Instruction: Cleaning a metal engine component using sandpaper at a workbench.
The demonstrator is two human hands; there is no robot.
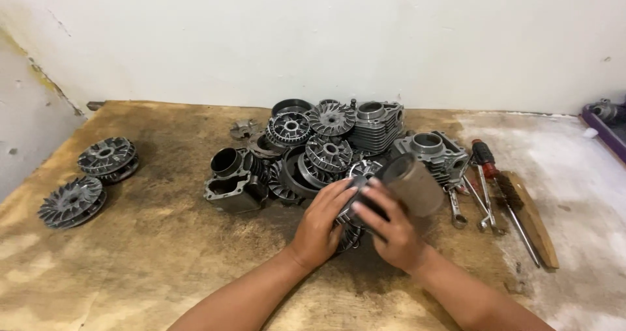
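the left hand (321,225) and the right hand (391,230) both wrap their fingers around a gray metal tube (412,184), by a pile of metal wheels (313,145).

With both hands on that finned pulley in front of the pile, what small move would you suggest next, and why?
Probably lift the finned pulley slightly toward you, clear of the pile. The left hand and right hand both grip it, and a blurred grey cylinder crowds it.
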